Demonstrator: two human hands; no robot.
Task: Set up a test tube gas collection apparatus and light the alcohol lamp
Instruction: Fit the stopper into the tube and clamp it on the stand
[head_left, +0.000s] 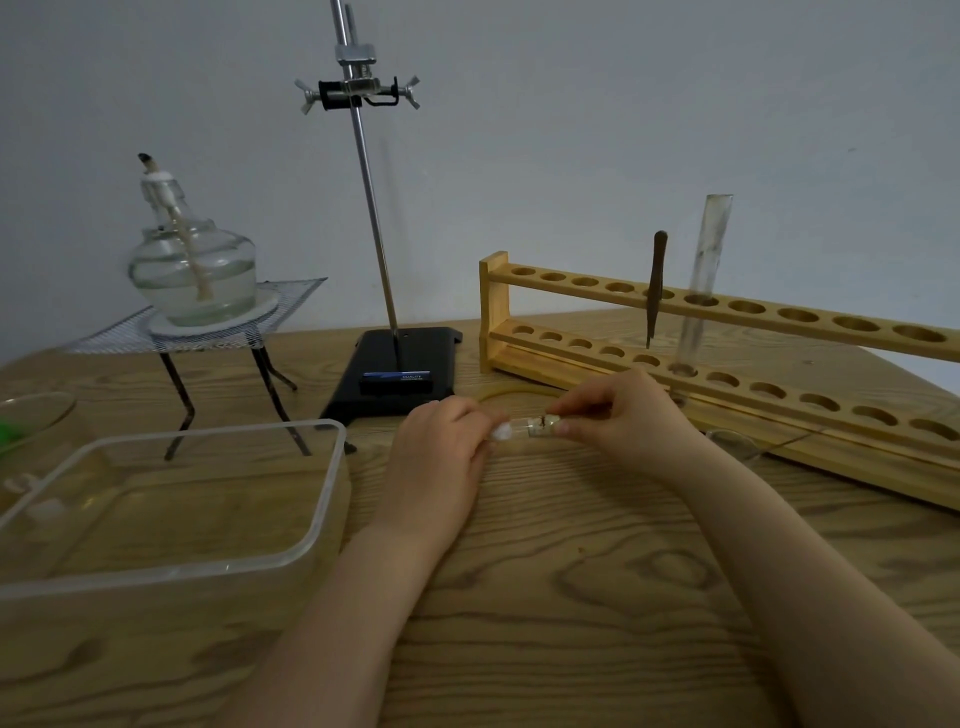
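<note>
Both hands meet over the table's middle. My right hand grips a short glass test tube lying sideways, with dark specks inside it. My left hand pinches a white cotton wad at the tube's mouth. An unlit alcohol lamp, its wick bare, stands on wire gauze on a tripod at the back left. The retort stand with its clamp rises behind my hands. A yellowish rubber hose curves on the table behind my hands.
A clear plastic trough sits at the front left, a glass dish beyond it. A wooden rack at the right holds a long test tube and a dark tweezer-like tool. A matchbox lies on the stand's base.
</note>
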